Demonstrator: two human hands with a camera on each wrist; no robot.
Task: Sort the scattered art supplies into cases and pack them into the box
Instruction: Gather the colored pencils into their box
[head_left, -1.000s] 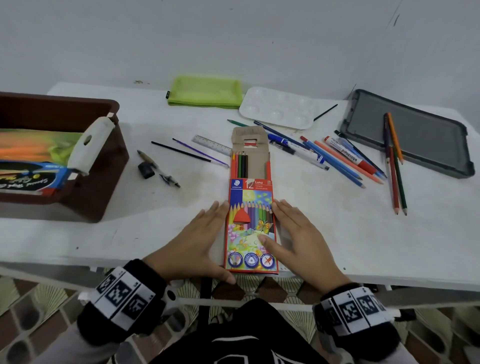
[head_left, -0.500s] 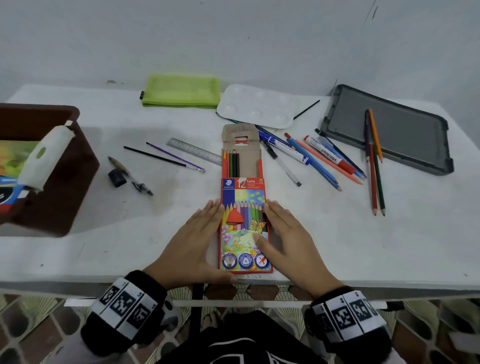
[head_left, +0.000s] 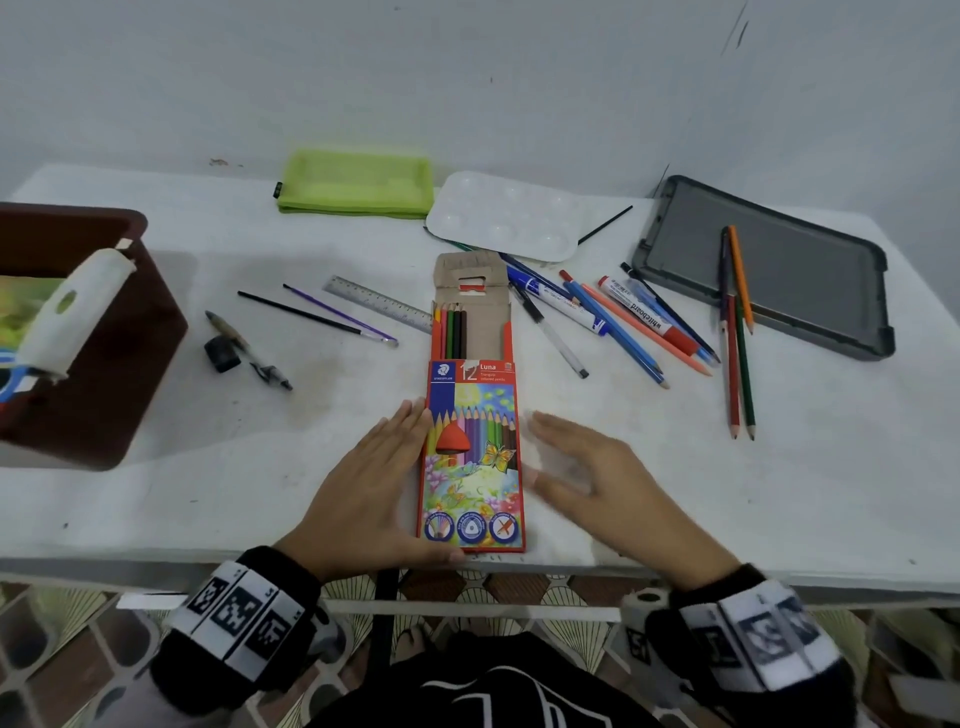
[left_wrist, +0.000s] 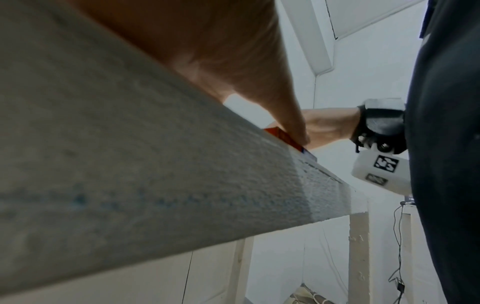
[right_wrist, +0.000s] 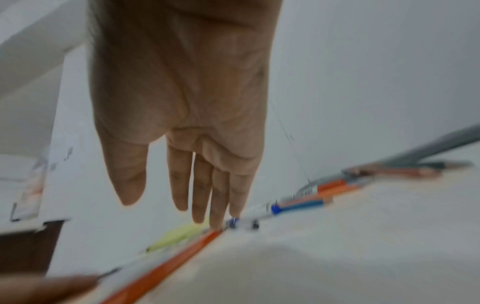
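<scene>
Blurred right hand (head_left: 597, 483) hovers open; flat left hand (head_left: 374, 488) steadies pencil case (head_left: 470, 467).

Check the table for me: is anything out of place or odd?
Yes. The pencil box lies open and holds only about five pencils, with its near end at the table edge. Four colored pencils lie partly across the gray tray.
</scene>
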